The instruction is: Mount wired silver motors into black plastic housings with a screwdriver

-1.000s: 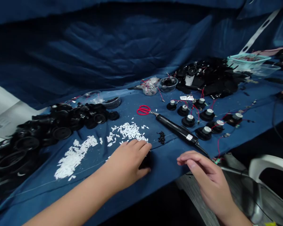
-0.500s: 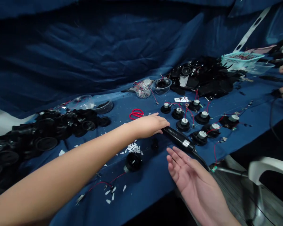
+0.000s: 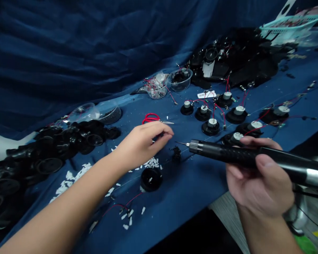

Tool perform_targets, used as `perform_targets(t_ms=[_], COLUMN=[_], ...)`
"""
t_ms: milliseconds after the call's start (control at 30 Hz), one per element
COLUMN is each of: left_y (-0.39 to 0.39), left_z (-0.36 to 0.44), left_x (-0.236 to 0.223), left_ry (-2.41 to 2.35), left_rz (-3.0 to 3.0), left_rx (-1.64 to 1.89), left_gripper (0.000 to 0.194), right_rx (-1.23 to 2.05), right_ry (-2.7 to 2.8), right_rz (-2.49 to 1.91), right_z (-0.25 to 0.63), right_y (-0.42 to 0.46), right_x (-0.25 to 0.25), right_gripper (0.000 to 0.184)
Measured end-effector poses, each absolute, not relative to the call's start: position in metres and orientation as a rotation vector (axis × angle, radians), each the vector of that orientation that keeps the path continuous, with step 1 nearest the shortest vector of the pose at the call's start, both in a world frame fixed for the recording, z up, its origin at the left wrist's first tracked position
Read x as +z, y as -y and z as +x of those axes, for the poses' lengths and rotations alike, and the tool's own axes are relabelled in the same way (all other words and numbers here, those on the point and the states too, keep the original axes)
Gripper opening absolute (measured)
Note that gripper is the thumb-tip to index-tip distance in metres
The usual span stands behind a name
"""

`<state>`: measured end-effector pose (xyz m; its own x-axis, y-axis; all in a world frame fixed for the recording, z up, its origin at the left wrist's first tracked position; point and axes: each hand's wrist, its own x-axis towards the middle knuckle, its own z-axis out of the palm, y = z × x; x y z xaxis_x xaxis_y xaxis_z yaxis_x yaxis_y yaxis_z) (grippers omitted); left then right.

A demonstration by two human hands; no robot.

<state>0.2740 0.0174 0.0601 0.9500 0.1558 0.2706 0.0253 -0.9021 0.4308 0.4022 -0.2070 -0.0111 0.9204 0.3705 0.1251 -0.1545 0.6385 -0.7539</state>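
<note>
The right hand is now closed around a black electric screwdriver, raised with its bit pointing left; half a second ago the tool lay on the tabletop under the left hand, while the right waited open and unloaded. The left has let go, its thumb and fingers drawn nearly together, and whether anything small is pinched there I cannot tell. The tool, then, appears passed over and gripped for use. Its bit hangs just above a small pile of black screws, to the right of the left fingertips. Nearer the body, the black cup-shaped housing stays put with its mouth up, a red wire trailing left amid loose white pieces. Bare cloth lies right of the housing, down to the slanting front edge, seemingly the easiest room for moving. Beyond, red-handled scissors sit behind the left hand, wired round assemblies crowd the space behind the screwdriver, and heaped black parts close off the left.
</note>
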Motion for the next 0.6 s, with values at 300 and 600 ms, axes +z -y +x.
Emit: perform_targets(t_ms=[300, 600], left_y=[-0.037, -0.023], left_z=[0.269, 0.253], left_x=[0.024, 0.042], left_ry=[-0.185, -0.360], left_rz=[2.616, 2.533], left_rx=[0.072, 0.148], left_gripper=[0.014, 0.015], right_rx=[0.232, 0.255], right_ry=[0.191, 0.178], right_rz=[-0.856, -0.855], right_z=[0.413, 0.405], right_y=[0.211, 0.210], right_x=[-0.013, -0.010], right_gripper=[0.019, 0.018])
